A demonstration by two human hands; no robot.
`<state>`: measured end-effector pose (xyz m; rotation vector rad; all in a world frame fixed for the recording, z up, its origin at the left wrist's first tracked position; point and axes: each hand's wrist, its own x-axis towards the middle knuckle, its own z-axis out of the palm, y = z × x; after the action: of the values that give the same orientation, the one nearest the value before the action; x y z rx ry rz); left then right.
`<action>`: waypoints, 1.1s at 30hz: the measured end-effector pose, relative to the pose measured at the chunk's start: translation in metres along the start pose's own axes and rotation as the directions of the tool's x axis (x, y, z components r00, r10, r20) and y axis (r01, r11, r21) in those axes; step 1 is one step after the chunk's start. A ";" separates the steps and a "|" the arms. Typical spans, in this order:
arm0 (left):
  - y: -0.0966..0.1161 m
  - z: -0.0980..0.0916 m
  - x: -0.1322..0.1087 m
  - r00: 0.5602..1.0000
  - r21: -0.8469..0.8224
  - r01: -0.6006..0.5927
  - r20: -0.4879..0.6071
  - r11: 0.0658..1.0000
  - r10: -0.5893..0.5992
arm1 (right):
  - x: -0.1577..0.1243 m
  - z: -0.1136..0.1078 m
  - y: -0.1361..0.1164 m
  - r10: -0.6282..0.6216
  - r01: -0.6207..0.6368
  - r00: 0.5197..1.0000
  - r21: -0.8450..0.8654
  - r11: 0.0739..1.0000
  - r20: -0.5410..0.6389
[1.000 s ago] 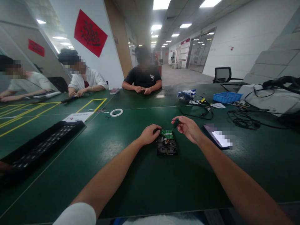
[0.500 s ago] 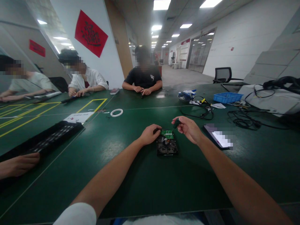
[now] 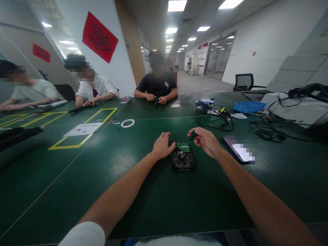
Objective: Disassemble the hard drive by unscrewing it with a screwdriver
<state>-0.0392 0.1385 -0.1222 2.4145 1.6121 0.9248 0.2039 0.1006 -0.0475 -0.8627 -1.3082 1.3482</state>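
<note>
A hard drive (image 3: 182, 160) lies on the green table with its green circuit board facing up at the far end. My left hand (image 3: 164, 146) is beside its left edge, thumb touching the side and the other fingers apart. Pinched in my right hand (image 3: 205, 139) is a small screwdriver (image 3: 193, 135) with a dark handle. Its thin shaft points down at the board's far right corner; whether the tip touches a screw is too small to see.
A phone (image 3: 238, 150) lies right of my right hand. Farther back are cables (image 3: 269, 131), a blue tray (image 3: 248, 107) and a white ring (image 3: 127, 123). A paper sheet (image 3: 82, 129) lies left. Several people sit around the table, one opposite (image 3: 156, 85).
My left hand's fingers have lifted off the drive's edge and spread. The black panel at the left, with another person's hand, has slid away leftward. My right hand barely moves.
</note>
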 end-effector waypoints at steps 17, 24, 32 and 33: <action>-0.011 0.008 0.000 0.982 0.261 0.185 -0.020 0.947 -0.186 | -0.001 0.002 -0.001 -0.024 0.024 1.000 0.002 1.000 -0.001; -0.013 0.007 0.000 0.990 0.268 0.134 0.007 0.954 -0.141 | 0.000 0.001 0.001 -0.011 0.011 1.000 0.011 1.000 0.001; -0.016 0.005 0.002 0.989 0.261 -0.051 0.148 0.964 0.012 | 0.000 0.002 0.000 -0.019 0.019 1.000 -0.002 1.000 -0.008; -0.016 0.004 0.003 0.986 0.262 -0.081 0.162 0.962 0.039 | 0.000 0.002 0.000 -0.019 0.019 1.000 -0.001 1.000 -0.008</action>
<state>-0.0492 0.1490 -0.1307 2.6474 1.7117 0.5374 0.2018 0.1002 -0.0471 -0.8540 -1.3083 1.3281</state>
